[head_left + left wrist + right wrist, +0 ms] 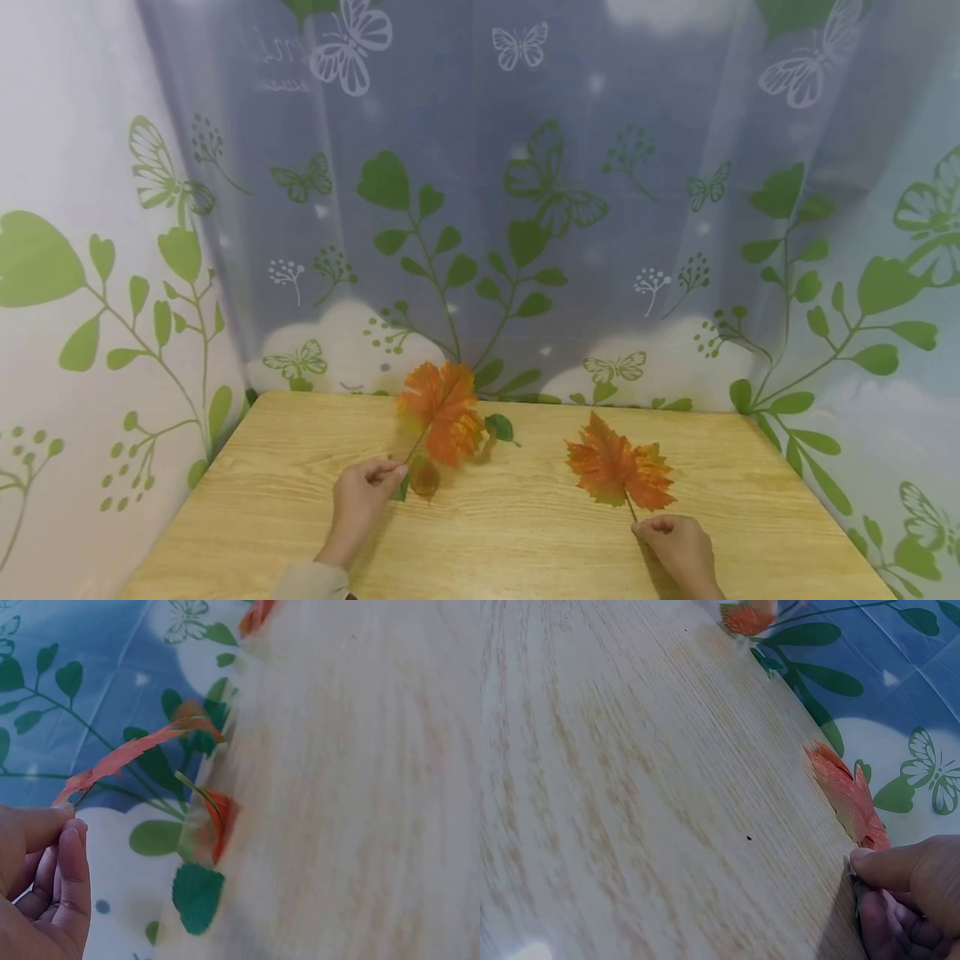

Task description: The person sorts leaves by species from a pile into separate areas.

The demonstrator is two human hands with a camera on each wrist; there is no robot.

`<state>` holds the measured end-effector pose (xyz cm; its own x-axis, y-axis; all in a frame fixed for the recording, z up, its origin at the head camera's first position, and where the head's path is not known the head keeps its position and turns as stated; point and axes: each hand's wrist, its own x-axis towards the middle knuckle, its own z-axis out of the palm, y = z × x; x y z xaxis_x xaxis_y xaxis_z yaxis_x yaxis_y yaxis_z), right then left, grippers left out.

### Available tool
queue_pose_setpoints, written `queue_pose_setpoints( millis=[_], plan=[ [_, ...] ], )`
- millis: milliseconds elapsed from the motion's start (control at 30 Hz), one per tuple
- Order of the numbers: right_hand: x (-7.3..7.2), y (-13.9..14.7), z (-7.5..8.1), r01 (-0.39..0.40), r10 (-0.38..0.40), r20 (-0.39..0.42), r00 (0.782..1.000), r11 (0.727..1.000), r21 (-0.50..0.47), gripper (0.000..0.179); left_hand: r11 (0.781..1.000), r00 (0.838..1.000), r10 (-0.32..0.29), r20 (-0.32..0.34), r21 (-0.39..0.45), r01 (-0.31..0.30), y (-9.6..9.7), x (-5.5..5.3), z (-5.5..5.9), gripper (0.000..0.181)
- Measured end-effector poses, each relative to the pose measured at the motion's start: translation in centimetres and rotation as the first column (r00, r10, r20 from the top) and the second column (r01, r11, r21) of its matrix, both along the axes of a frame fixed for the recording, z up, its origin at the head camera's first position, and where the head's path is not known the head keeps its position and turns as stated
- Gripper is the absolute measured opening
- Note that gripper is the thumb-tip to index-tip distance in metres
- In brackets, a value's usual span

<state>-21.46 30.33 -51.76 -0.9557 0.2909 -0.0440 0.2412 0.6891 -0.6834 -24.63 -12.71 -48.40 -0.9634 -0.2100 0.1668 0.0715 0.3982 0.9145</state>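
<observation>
My left hand (366, 497) pinches the thin stem of an orange artificial maple leaf (442, 412) between thumb and fingers, the leaf pointing away over the back of the table. In the left wrist view that leaf (131, 756) appears nearly edge-on. Further right, my right hand (681, 546) pinches the stem of a second orange maple leaf (618, 467), whose blade spreads above the table. The right wrist view has this leaf (849, 795) just beyond the thumb. Beside the left leaf lies a green leaf (500, 427). A brownish-orange piece (424, 477) shows under it, partly hidden.
A wood-grain table (517, 533) lies under both hands. Behind it and at both sides hangs a curtain (465, 100) printed with butterflies and green leaves. An orange-red piece with a green stem (217, 817) is near the table's back edge in the left wrist view.
</observation>
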Motion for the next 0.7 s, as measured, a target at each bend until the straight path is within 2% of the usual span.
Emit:
queue_pose_setpoints(
  millis=[267,367,567,700],
  plan=[
    [0.0,0.1,-0.1,0.002,-0.002,-0.002,1.000,1.000,0.000,0.024,0.996,0.999,0.004,-0.033,0.093,-0.001,2.0,-0.3,1.1,0.013],
    [-0.1,0.2,-0.1,0.001,-0.001,-0.010,1.000,1.000,0.007,0.023,0.989,0.999,-0.021,-0.031,0.142,0.026,3.4,-0.4,1.5,0.014],
    [0.0,0.3,-0.3,-0.003,0.003,-0.017,1.000,1.000,0.028,0.023,0.953,0.995,-0.097,-0.037,0.284,0.103,7.0,-0.5,2.1,0.014],
    [0.0,0.2,-0.4,-0.006,0.006,-0.034,0.999,1.000,0.025,0.022,0.930,0.990,-0.135,-0.038,0.340,0.140,9.9,-0.4,2.2,0.015]
  ],
)
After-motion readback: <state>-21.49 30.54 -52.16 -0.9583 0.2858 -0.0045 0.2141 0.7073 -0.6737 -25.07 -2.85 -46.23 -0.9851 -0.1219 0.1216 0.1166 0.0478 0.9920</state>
